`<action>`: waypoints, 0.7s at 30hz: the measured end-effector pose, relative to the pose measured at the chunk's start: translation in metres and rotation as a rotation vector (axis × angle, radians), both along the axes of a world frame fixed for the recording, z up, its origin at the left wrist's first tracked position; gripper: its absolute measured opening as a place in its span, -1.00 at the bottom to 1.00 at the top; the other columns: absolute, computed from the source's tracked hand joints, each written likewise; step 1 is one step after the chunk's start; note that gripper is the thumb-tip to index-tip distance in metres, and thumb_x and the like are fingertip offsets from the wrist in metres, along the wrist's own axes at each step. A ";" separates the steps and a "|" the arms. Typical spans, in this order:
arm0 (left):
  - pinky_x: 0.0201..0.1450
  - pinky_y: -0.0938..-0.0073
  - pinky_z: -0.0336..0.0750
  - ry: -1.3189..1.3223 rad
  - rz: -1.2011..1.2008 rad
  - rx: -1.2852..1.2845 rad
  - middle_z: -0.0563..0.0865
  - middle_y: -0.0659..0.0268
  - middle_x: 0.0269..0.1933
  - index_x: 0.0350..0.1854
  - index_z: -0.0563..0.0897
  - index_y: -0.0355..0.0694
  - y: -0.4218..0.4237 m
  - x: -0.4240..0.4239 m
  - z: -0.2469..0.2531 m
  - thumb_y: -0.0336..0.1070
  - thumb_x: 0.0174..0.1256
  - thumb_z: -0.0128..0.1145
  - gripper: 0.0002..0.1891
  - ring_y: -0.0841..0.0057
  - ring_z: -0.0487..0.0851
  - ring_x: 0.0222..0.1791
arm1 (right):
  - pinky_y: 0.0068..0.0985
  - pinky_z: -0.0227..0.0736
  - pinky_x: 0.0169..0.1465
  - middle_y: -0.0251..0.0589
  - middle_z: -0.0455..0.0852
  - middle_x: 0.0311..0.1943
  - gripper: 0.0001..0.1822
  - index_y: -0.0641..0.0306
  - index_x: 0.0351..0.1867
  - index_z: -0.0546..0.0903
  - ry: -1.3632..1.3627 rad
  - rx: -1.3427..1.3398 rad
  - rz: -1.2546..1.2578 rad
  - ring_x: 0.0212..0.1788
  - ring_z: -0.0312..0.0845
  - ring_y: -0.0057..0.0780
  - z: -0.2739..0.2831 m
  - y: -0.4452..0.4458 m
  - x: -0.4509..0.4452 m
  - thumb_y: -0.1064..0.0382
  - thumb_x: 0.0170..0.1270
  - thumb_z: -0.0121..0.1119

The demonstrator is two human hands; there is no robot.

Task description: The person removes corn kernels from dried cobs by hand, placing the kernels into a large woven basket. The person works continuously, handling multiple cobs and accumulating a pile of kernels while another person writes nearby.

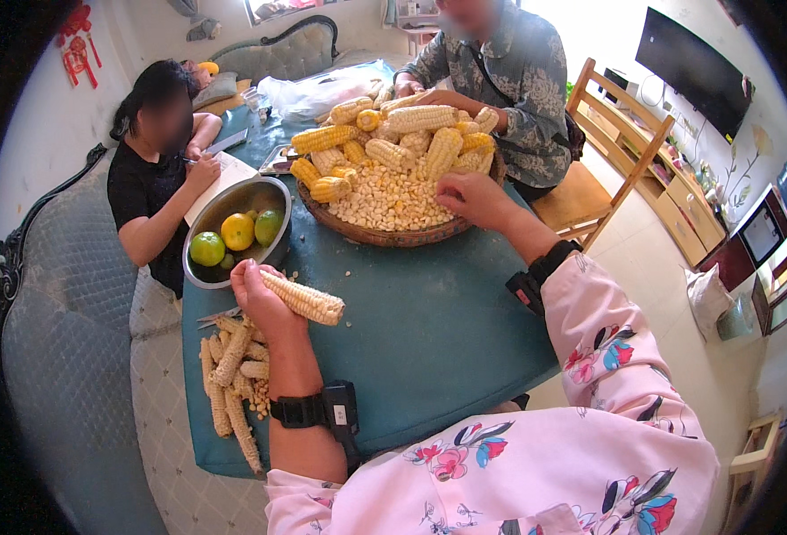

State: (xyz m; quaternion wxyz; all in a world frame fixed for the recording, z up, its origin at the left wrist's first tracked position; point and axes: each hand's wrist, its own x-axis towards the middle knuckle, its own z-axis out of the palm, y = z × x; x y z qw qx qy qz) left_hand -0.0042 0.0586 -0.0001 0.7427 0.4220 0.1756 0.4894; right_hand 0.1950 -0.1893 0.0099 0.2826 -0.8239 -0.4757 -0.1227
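My left hand (256, 294) grips one end of a pale corn cob (310, 302) above the table, its other end pointing right. I cannot tell how many kernels are still on it. At the right rim of a round woven basket (393, 235), my right hand (477, 200) is over the loose kernels with its fingers curled; whether anything is inside them is hidden. Loose pale kernels (387, 200) fill the near part of the basket. Behind them are heaped yellow and whitish ears of corn (420, 119). Bare cobs (233, 361) lie piled beside my left forearm, with some kernels (260, 398).
A metal bowl (280, 251) of green and yellow citrus fruit stands left of the basket. Scissors (216, 317) lie by the cobs. One person (159, 180) writes at the left; another (520, 100) handles corn across the blue-green table (427, 321). A wooden chair (581, 194) stands at right.
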 end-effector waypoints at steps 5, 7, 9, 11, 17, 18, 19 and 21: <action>-0.51 0.68 0.31 0.056 -0.047 0.027 0.40 0.38 -0.55 -0.29 0.35 -0.17 0.002 0.005 -0.012 -0.30 0.29 -0.19 -0.92 0.67 0.37 -0.57 | -0.44 0.36 -0.31 -0.11 0.56 -0.46 -0.86 0.30 -0.38 0.51 0.095 0.118 -0.090 -0.39 0.50 -0.26 -0.004 -0.012 0.014 0.28 0.06 0.09; -0.52 0.68 0.31 0.057 -0.111 0.016 0.40 0.36 -0.55 -0.29 0.35 -0.16 0.003 0.005 -0.017 -0.27 0.31 -0.24 -0.88 0.65 0.37 -0.57 | -0.45 0.36 -0.31 -0.10 0.56 -0.47 -0.86 0.30 -0.37 0.51 0.074 0.156 -0.127 -0.39 0.51 -0.27 -0.005 -0.012 0.016 0.29 0.06 0.10; -0.54 0.66 0.31 0.039 -0.208 -0.015 0.41 0.34 -0.56 -0.29 0.35 -0.16 -0.001 0.008 -0.020 -0.22 0.33 -0.29 -0.83 0.62 0.38 -0.58 | -0.46 0.36 -0.30 -0.10 0.57 -0.48 -0.86 0.30 -0.36 0.51 -0.008 0.191 -0.179 -0.39 0.51 -0.27 -0.009 -0.012 0.018 0.30 0.05 0.10; -0.58 0.62 0.32 0.037 -0.245 -0.135 0.43 0.28 -0.60 -0.28 0.33 -0.15 -0.009 0.011 -0.019 -0.20 0.29 -0.32 -0.82 0.58 0.38 -0.63 | -0.47 0.36 -0.31 -0.12 0.55 -0.51 -0.84 0.31 -0.37 0.51 -0.112 0.256 -0.261 -0.41 0.49 -0.32 0.002 0.002 -0.003 0.26 0.11 0.06; -0.59 0.62 0.34 0.008 -0.374 -0.013 0.46 0.27 -0.58 -0.35 0.28 -0.18 -0.037 0.004 -0.005 -0.23 0.28 -0.26 -0.86 0.58 0.39 -0.66 | -0.57 0.33 -0.29 -0.31 0.52 -0.49 -0.72 0.29 -0.36 0.52 0.875 0.378 0.084 -0.41 0.38 -0.57 0.023 0.064 -0.111 0.10 0.26 -0.07; -0.59 0.62 0.34 0.010 -0.375 0.028 0.46 0.28 -0.58 -0.36 0.28 -0.18 -0.040 0.006 -0.006 -0.23 0.28 -0.24 -0.86 0.59 0.39 -0.65 | -0.60 0.32 -0.26 -0.35 0.50 -0.47 -0.70 0.29 -0.35 0.51 1.049 0.413 0.118 -0.39 0.35 -0.62 0.026 0.075 -0.129 0.09 0.28 -0.10; -0.58 0.63 0.34 0.015 -0.361 0.072 0.46 0.29 -0.58 -0.37 0.28 -0.19 -0.040 0.004 -0.009 -0.24 0.28 -0.21 -0.86 0.60 0.39 -0.65 | -0.61 0.31 -0.20 -0.34 0.51 -0.42 -0.69 0.30 -0.31 0.49 1.142 0.441 0.145 -0.34 0.35 -0.61 0.022 0.087 -0.140 0.08 0.30 -0.12; -0.51 0.64 0.33 0.040 -0.262 0.173 0.43 0.35 -0.55 -0.43 0.31 -0.20 -0.041 0.010 -0.018 -0.26 0.27 -0.12 -0.84 0.66 0.37 -0.58 | -0.59 0.31 -0.22 -0.36 0.49 -0.44 -0.68 0.28 -0.34 0.49 1.210 0.589 0.166 -0.36 0.34 -0.62 0.004 0.108 -0.152 0.06 0.31 -0.13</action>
